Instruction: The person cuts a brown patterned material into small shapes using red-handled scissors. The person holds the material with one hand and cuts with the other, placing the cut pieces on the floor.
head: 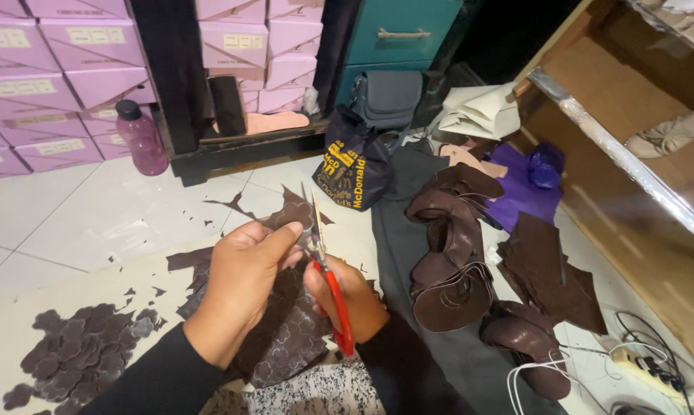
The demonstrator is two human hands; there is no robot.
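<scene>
So, lower left of the frame – a pile of dark brown flower-shaped leather cutouts point(74, 350). At centre, the left hand point(243, 288) pinches a dark brown leather sheet point(285, 338), and the right hand point(354, 300) grips red-handled scissors point(327, 284), blades up. Further right – curved dark brown leather shoe pieces point(454, 253).

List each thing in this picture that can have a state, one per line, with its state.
Scissors: blades open, held by right hand.
Left hand: gripping brown leather sheet.
Bottle: upright, capped.
Cut flower shapes: piled on floor.
Drawer: shut.
</scene>
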